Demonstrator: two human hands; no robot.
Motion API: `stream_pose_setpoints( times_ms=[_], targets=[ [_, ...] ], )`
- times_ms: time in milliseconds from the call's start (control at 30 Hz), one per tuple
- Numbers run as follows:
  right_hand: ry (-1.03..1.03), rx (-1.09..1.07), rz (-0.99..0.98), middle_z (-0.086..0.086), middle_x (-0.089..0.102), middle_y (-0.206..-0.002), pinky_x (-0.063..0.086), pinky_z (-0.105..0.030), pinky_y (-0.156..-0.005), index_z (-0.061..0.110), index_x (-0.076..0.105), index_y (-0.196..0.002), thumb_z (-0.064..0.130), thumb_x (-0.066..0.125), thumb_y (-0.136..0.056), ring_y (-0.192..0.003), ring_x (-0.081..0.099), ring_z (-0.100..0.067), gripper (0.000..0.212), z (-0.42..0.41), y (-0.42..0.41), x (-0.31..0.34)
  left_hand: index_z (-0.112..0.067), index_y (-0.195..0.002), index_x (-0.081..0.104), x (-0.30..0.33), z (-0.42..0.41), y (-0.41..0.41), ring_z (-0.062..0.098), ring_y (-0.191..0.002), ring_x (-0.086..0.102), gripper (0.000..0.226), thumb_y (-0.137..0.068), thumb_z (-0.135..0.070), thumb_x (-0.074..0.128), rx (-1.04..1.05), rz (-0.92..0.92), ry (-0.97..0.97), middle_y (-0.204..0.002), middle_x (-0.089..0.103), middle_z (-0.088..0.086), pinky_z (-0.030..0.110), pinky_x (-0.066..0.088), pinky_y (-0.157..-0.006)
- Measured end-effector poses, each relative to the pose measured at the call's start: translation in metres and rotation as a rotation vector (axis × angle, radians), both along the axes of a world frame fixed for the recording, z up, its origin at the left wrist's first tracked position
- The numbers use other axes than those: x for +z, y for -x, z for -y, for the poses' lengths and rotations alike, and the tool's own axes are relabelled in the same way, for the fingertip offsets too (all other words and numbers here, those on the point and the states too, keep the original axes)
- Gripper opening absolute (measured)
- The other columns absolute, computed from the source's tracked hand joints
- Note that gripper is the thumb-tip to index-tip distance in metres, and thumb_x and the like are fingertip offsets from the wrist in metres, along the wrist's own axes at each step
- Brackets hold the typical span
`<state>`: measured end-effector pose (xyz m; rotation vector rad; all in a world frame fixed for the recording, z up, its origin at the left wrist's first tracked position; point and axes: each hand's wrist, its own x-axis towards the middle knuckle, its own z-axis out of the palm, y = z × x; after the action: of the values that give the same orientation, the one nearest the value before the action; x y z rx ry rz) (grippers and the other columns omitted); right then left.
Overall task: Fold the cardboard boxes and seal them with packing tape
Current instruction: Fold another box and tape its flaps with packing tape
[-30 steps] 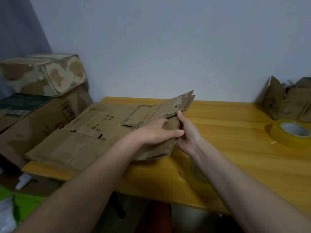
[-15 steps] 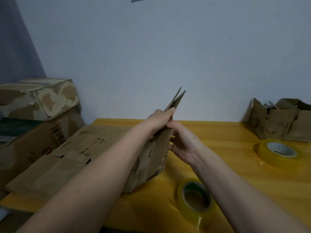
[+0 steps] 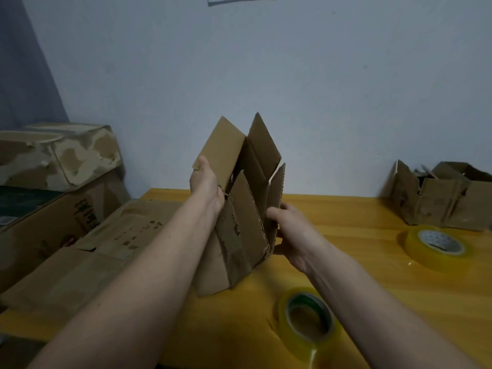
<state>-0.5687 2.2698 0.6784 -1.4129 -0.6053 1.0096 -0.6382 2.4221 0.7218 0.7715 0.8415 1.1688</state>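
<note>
A pale wall backs the yellow wooden counter [image 3: 359, 262], and we stand at its near edge. We are at the opening-up step: the cardboard box [image 3: 239, 209] is lifted off the flat and stands upright near the middle of the counter, its lower end on or just above the wood, its upper flaps splayed apart. Our left hand [image 3: 205, 182] grips the left panel, fingers hidden behind it; our right hand [image 3: 288, 230] curls round the right panel's lower edge. No flap is folded and nothing is taped yet.

A stack of flattened cardboard [image 3: 87, 257] lies at the counter's left edge. One roll of packing tape [image 3: 306, 318] sits by the near edge, just right of the box; a second tape roll [image 3: 436, 245] lies toward the right edge, in front of an open carton [image 3: 442, 201] at the far right corner.

Next, we judge, the panels need squaring into a tube, then one end's flaps pressed shut before we reach for the near roll.
</note>
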Motion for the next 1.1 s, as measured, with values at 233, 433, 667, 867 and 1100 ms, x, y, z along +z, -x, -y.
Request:
stream_pose_setpoints(
  times_ms=[233, 433, 667, 867, 1100],
  targets=[
    [-0.004, -0.238, 0.327, -0.016, 0.064, -0.077, 0.052, -0.032, -0.049, 0.002, 0.059, -0.091, -0.005, 0.038, -0.089, -0.066, 0.064, -0.028, 0.022, 0.016, -0.049, 0.066, -0.011, -0.097, 0.054, 0.018, -0.013, 0.027, 0.023, -0.087, 0.061, 0.029, -0.101, -0.037, 0.042, 0.164, -0.3, -0.152, -0.084, 0.058, 0.001, 0.038, 0.055, -0.083],
    [-0.092, -0.31, 0.082, -0.017, 0.061, -0.081, 0.054, -0.033, -0.044, 0.004, 0.054, -0.088, -0.007, 0.037, -0.087, -0.069, 0.064, -0.027, 0.02, 0.017, -0.092, 0.087, -0.014, -0.095, 0.057, -0.002, -0.017, 0.039, 0.012, -0.048, 0.05, 0.01, -0.098, -0.014, 0.047, 0.037, -0.223, 0.009, -0.066, 0.054, 0.0, 0.02, 0.04, -0.042],
    [-0.087, -0.434, -0.009, -0.017, 0.057, -0.104, 0.052, -0.036, -0.062, 0.004, 0.045, -0.123, 0.003, 0.055, -0.09, -0.09, 0.057, -0.027, 0.035, -0.001, -0.103, 0.034, -0.015, -0.146, 0.028, -0.062, -0.009, 0.03, 0.032, -0.12, 0.053, 0.067, -0.09, -0.012, 0.065, 0.226, -0.277, 0.078, -0.142, 0.043, 0.013, 0.047, 0.047, -0.099],
    [-0.087, -0.588, 0.147, -0.011, 0.046, -0.13, 0.057, -0.041, -0.075, 0.025, 0.032, -0.145, 0.004, 0.057, -0.092, -0.106, 0.054, -0.03, 0.063, 0.0, -0.113, -0.001, -0.02, -0.125, 0.055, -0.08, 0.003, 0.036, 0.022, -0.13, 0.043, 0.039, -0.088, -0.013, 0.064, 0.157, -1.22, -1.056, -0.135, 0.05, 0.002, 0.04, 0.022, -0.116],
    [-0.034, -0.523, 0.047, -0.008, 0.053, -0.111, 0.054, -0.035, -0.065, 0.014, 0.059, -0.127, 0.001, 0.053, -0.092, -0.091, 0.053, -0.023, 0.037, 0.003, -0.129, -0.011, -0.016, -0.088, 0.058, -0.075, -0.001, 0.036, 0.014, -0.087, 0.058, 0.036, -0.098, -0.034, 0.029, -0.283, -1.242, -1.176, -0.091, 0.063, -0.002, 0.041, 0.019, -0.118]
  ],
)
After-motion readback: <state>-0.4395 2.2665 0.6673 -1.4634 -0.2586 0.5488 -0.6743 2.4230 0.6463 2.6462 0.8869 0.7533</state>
